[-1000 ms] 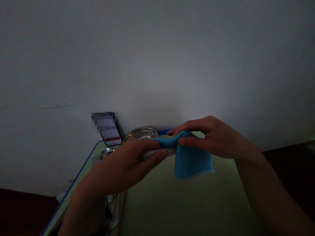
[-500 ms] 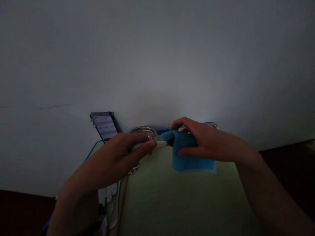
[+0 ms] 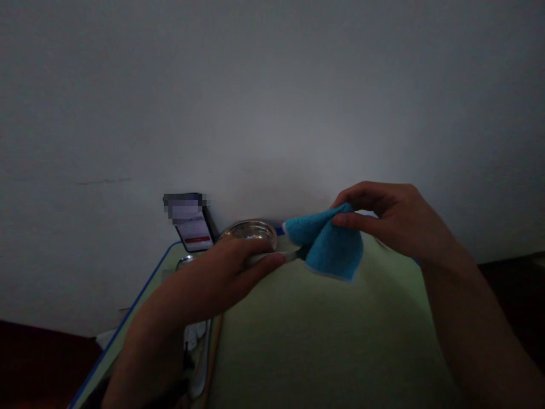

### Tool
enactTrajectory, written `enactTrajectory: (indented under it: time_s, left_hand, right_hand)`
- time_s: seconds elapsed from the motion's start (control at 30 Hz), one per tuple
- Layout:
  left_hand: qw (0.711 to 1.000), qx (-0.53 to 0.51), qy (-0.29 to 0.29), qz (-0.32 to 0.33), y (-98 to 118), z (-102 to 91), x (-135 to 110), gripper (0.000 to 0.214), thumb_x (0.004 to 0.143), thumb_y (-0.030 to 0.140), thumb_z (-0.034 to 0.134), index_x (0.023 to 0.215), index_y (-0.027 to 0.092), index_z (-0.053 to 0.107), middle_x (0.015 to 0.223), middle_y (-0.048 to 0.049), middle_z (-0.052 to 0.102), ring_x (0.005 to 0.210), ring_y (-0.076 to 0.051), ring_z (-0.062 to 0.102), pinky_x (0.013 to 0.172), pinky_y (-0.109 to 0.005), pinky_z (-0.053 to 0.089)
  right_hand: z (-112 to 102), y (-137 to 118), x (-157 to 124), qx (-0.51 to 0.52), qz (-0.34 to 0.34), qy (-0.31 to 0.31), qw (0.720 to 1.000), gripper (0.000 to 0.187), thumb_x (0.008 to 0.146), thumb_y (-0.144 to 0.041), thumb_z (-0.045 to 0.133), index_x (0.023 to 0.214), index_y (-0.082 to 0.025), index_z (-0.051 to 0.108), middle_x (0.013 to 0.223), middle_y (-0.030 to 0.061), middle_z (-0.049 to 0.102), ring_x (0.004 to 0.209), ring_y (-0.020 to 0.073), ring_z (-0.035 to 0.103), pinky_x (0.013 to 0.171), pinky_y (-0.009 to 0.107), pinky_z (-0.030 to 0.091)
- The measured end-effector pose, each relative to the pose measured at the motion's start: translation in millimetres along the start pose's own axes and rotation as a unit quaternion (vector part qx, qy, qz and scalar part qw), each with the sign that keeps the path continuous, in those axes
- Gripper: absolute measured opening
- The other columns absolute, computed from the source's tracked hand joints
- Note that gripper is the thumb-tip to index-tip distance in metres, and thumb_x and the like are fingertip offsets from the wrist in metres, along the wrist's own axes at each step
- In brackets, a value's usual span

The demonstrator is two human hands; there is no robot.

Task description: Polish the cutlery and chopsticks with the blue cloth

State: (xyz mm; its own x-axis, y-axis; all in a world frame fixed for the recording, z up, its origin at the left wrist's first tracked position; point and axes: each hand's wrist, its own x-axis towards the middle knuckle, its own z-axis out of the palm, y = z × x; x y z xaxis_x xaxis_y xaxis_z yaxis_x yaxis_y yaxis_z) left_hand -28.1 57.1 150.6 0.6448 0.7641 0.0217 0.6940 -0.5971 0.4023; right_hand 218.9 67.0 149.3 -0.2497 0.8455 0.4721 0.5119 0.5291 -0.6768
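Against the wall (image 3: 272, 113) the table (image 3: 323, 341) is set. Above it, the blue cloth (image 3: 334, 250) is pinched by the right hand (image 3: 400, 221) and left hanging folded. A phone (image 3: 195, 227) is propped behind, presumably for viewing. The pale-handled utensil (image 3: 290, 256) is gripped by the left hand (image 3: 230, 270), apparently to steady its dark end at the cloth.

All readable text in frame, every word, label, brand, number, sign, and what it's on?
None legible.
Phone screen: faint lines, too small and blurred to read; its top is pixelated.
Red bar on that screen: any wording is too small to read.
Blue cloth: no lettering visible.
Pale handle: no lettering visible, partly covered by fingers.
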Motion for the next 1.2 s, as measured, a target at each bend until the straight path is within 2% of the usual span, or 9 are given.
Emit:
enactTrajectory:
  time_s: [0.17, 0.33, 0.5, 0.63, 0.73, 0.87, 0.97, 1.07, 1.2]
  left_hand:
    - [0.999, -0.04, -0.016, 0.017, 4.9, -0.6, 1.2, 0.028, 0.089, 0.039, 0.038, 0.096, 0.023, 0.06, 0.078, 0.0028, 0.063, 0.066, -0.011, 0.058, 0.062, -0.021, 0.039]
    - [0.998, -0.024, -0.042, -0.03, -1.0, 2.3, 1.8, 0.036, 0.088, 0.045, 0.037, 0.092, 0.019, 0.062, 0.079, -0.0009, 0.064, 0.067, -0.014, 0.059, 0.061, -0.023, 0.04]
    - [0.996, -0.066, -0.061, -0.005, 0.7, 2.7, 2.0, 0.03, 0.086, 0.043, 0.042, 0.101, 0.025, 0.06, 0.085, 0.0011, 0.065, 0.072, -0.015, 0.06, 0.064, -0.023, 0.042]
    - [0.997, -0.052, -0.056, -0.001, 2.0, 4.7, -0.2, 0.029, 0.085, 0.037, 0.043, 0.108, 0.025, 0.056, 0.093, -0.0015, 0.064, 0.081, -0.017, 0.059, 0.07, -0.027, 0.044]
    - [0.999, -0.028, -0.038, -0.001, 0.2, 5.7, -1.2, 0.027, 0.087, 0.036, 0.041, 0.106, 0.023, 0.055, 0.097, -0.0029, 0.062, 0.085, -0.018, 0.057, 0.074, -0.029, 0.044]
    - [0.999, -0.021, -0.029, 0.009, -1.7, 3.6, -1.9, 0.027, 0.087, 0.039, 0.041, 0.102, 0.022, 0.055, 0.093, -0.0024, 0.061, 0.084, -0.017, 0.057, 0.074, -0.029, 0.044]
    - [0.999, -0.029, -0.038, 0.011, -1.1, 1.0, -2.5, 0.029, 0.086, 0.041, 0.043, 0.104, 0.021, 0.054, 0.093, -0.002, 0.061, 0.083, -0.017, 0.057, 0.069, -0.026, 0.045]
    - [0.999, -0.038, -0.029, 0.022, 0.6, -1.3, -2.8, 0.028, 0.086, 0.041, 0.043, 0.104, 0.022, 0.055, 0.091, -0.0013, 0.062, 0.081, -0.017, 0.058, 0.064, -0.024, 0.044]
    - [0.998, -0.052, -0.007, 0.039, 2.3, -3.4, -3.0, 0.025, 0.087, 0.038, 0.044, 0.102, 0.022, 0.055, 0.089, -0.0002, 0.062, 0.078, -0.015, 0.058, 0.06, -0.021, 0.043]
  right_hand:
    - [10.0, -11.0, 1.5, 0.004, -0.023, -0.051, 0.998, 0.025, 0.069, -0.039, 0.064, 0.086, -0.021, 0.065, 0.082, 0.0008, 0.067, 0.077, 0.0158, 0.062, 0.067, 0.027, 0.049]
    - [12.7, -10.0, 2.4, -0.02, -0.017, -0.041, 0.999, 0.026, 0.071, -0.04, 0.062, 0.085, -0.019, 0.064, 0.081, 0.0028, 0.067, 0.074, 0.0166, 0.062, 0.065, 0.028, 0.049]
    - [18.1, -8.0, 3.0, -0.018, -0.009, -0.063, 0.998, 0.024, 0.071, -0.038, 0.062, 0.087, -0.019, 0.064, 0.082, 0.0018, 0.067, 0.075, 0.015, 0.062, 0.065, 0.026, 0.048]
    - [32.3, -12.4, 4.3, -0.007, -0.003, -0.13, 0.992, 0.022, 0.073, -0.033, 0.062, 0.09, -0.02, 0.063, 0.082, -0.0004, 0.067, 0.076, 0.0126, 0.062, 0.066, 0.023, 0.046]
    - [37.0, -15.7, 4.2, -0.017, -0.016, -0.194, 0.981, 0.024, 0.076, -0.033, 0.059, 0.097, -0.022, 0.062, 0.09, -0.0002, 0.068, 0.08, 0.0127, 0.061, 0.07, 0.023, 0.045]
    - [30.3, -15.4, 1.7, -0.044, -0.047, -0.312, 0.948, 0.039, 0.078, -0.04, 0.054, 0.113, -0.023, 0.056, 0.1, 0.0027, 0.065, 0.084, 0.0154, 0.06, 0.071, 0.026, 0.043]
    - [21.9, -10.4, -0.6, -0.049, -0.053, -0.371, 0.926, 0.05, 0.076, -0.037, 0.058, 0.123, -0.023, 0.048, 0.111, 0.0051, 0.061, 0.095, 0.0183, 0.057, 0.078, 0.028, 0.042]
    - [15.9, -5.6, -0.8, -0.045, -0.049, -0.379, 0.923, 0.049, 0.077, -0.028, 0.057, 0.125, -0.025, 0.045, 0.113, 0.0033, 0.06, 0.098, 0.0171, 0.056, 0.08, 0.028, 0.041]
    - [13.3, -5.9, 1.8, -0.079, -0.012, -0.33, 0.941, 0.037, 0.074, -0.034, 0.059, 0.109, -0.024, 0.054, 0.094, 0.001, 0.064, 0.078, 0.0149, 0.059, 0.065, 0.025, 0.041]
